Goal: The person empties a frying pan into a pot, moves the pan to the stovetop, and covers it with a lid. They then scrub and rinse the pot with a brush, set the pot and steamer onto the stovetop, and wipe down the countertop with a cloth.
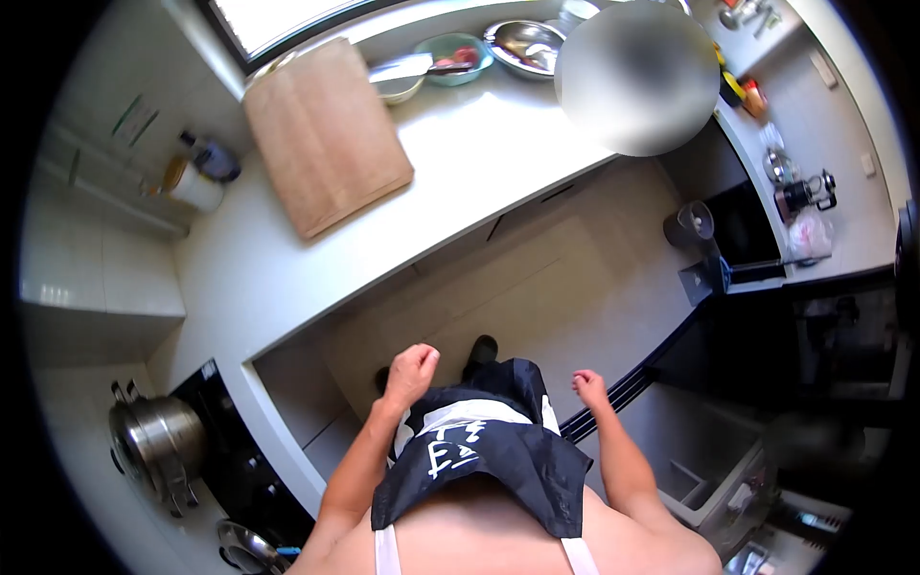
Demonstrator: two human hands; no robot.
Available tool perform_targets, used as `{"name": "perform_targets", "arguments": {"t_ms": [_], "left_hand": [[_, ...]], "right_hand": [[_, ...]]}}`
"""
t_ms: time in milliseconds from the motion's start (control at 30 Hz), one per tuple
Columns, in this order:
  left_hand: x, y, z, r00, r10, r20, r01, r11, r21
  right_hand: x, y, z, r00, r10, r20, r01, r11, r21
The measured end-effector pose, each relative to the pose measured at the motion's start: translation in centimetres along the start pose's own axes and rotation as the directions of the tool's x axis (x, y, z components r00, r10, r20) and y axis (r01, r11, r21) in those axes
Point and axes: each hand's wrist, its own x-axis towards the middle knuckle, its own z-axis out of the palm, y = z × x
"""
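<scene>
Both of my hands hang in the air in front of my body, away from the counter. My left hand (412,375) is closed in a loose fist beside the black apron (498,470), with nothing showing in it. On the other side, my right hand (588,387) has its fingers curled in, and no object shows there either. The apron carries white lettering and white straps. A dark shoe (482,353) shows on the floor beyond it.
On the white counter (450,182) lie a wooden cutting board (331,139), a knife (402,67), a green bowl (455,57) and a metal bowl (527,46). A steel pot (158,436) stands at left. A grey bin (688,226) is at right. A blurred disc hides part of the counter.
</scene>
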Motion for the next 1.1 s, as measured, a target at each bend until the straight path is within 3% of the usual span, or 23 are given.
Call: {"name": "perform_targets", "arguments": {"t_ms": [167,267,533,667,700,733,867,933,1000,1067,1100], "left_hand": [[5.6,6.5,4.7,0.993,0.05,0.111,-0.05,0.999,-0.002],[10.5,7.9,5.4,0.988,0.135,0.073,-0.143,0.983,0.115],[26.7,10.3,9.7,0.99,-0.055,0.126,0.035,0.987,0.157],[36.2,14.7,14.7,0.964,-0.035,0.263,-0.005,0.989,0.15],[39.3,16.1,16.3,0.952,0.005,0.305,-0.054,0.987,0.152],[41.7,17.5,17.8,0.935,0.03,0.353,-0.091,0.984,0.155],[52.1,23.9,23.5,0.915,0.167,0.368,-0.221,0.969,0.11],[57.0,25.8,26.8,0.937,0.17,0.304,-0.177,0.984,-0.005],[60.8,27.6,28.9,0.958,0.071,0.278,-0.041,0.993,-0.111],[64.0,30.8,31.7,0.957,-0.247,0.152,0.288,0.873,-0.393],[63.5,31.0,30.9,0.944,-0.232,0.234,0.311,0.864,-0.397]], "right_hand": [[4.3,-2.3,-9.8,0.961,0.254,-0.108,-0.234,0.957,0.17],[6.2,-2.2,-11.8,0.949,0.289,-0.125,-0.253,0.936,0.243],[9.5,0.1,-11.2,0.928,0.372,0.029,-0.369,0.9,0.232],[10.8,-0.6,-13.6,0.886,0.463,-0.015,-0.442,0.854,0.274],[11.5,-0.9,-14.1,0.866,0.5,-0.02,-0.45,0.795,0.407],[11.8,-1.6,-15.2,0.87,0.488,-0.069,-0.427,0.816,0.39],[15.5,-3.2,-18.2,0.846,0.52,-0.118,-0.373,0.736,0.565],[17.4,-3.8,-20.0,0.832,0.541,-0.121,-0.362,0.695,0.621],[19.2,-4.8,-21.8,0.815,0.571,-0.098,-0.393,0.669,0.63],[24.1,-6.4,-27.2,0.905,0.412,-0.106,-0.391,0.904,0.17],[23.4,-7.4,-27.4,0.892,0.436,-0.123,-0.407,0.89,0.205]]}}
